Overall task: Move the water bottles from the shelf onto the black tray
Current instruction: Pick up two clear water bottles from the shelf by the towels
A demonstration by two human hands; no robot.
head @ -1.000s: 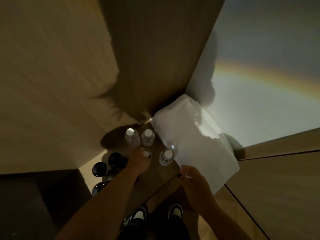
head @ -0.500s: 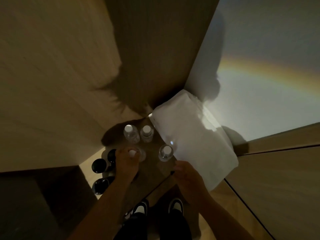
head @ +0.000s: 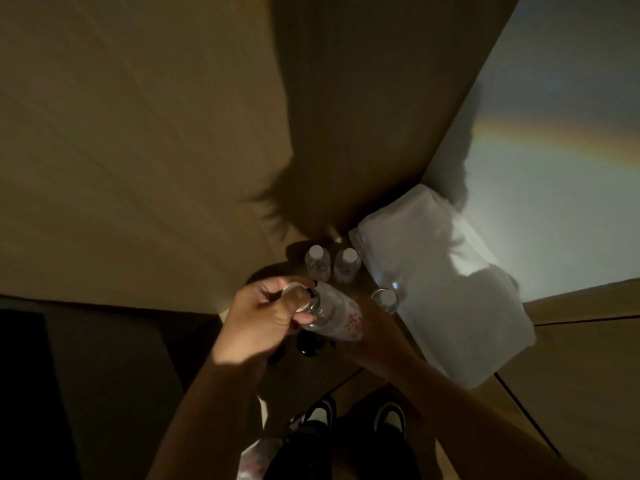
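Dim wooden panels close in around a small shelf (head: 349, 355) in the corner, with a white folded cloth (head: 446, 299) lying along its right side. I have my left hand (head: 263, 317) curled round the neck and cap end of one water bottle (head: 332, 313), lifted clear of the shelf. My right hand (head: 370, 323) sits under the bottle's body; I cannot tell whether its fingers close on it or merely support it. Three more bottles stand upright on the shelf: two at the back (head: 317, 261) (head: 346, 263) and one (head: 386, 299) just beside the cloth. I see no black tray clearly in this light.

What worries me is the grip: I hold the bottle mostly by its narrow neck, so it could twist or slip if the lower hand lets go. Its base also swings close to the standing bottle by the cloth and could knock it over.

The held bottle lies tilted, nearly on its side. Its long axis runs from upper left to lower right, cap toward my left hand, base toward the right.
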